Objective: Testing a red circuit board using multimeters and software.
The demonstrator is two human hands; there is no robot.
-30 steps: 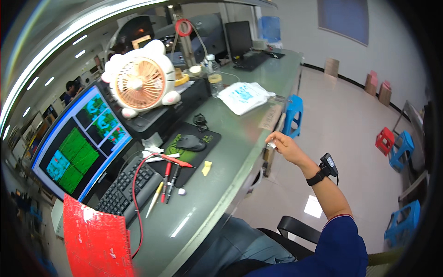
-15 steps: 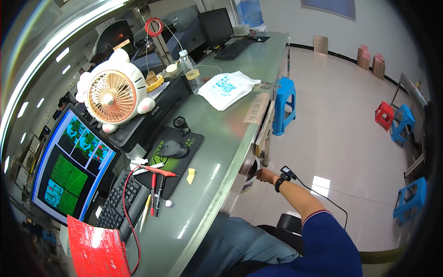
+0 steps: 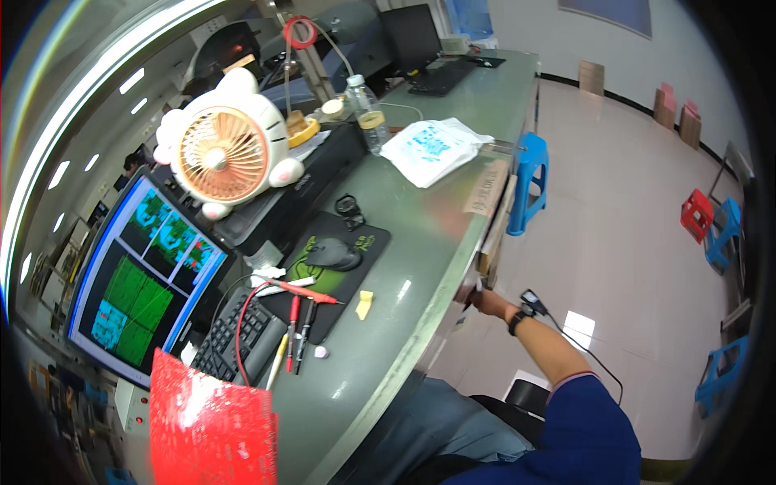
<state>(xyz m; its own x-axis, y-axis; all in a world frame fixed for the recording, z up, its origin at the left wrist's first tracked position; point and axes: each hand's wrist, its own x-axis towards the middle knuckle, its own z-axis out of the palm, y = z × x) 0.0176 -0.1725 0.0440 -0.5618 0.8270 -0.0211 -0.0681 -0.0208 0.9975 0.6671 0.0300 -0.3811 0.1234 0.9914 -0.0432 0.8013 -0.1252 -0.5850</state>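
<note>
My right hand reaches under the right edge of the green-topped desk, its fingers closed at the desk's side. What they grip is dark and too small to make out. A black band circles that wrist, and beside it is a small black device with a black cable. My left hand is not in view. At the lower left a red circuit board panel stands tilted up in front of the keyboard; whatever supports it is hidden.
On the desk are a mouse, red test probe, pens, yellow scrap, white bag and water bottle. A fan sits on the black printer. A blue stool stands beyond the desk edge.
The whole view has shifted, so the desk sits farther right. A pale rounded thing beside my right hand no longer shows. The red panel appears more upright and farther right.
</note>
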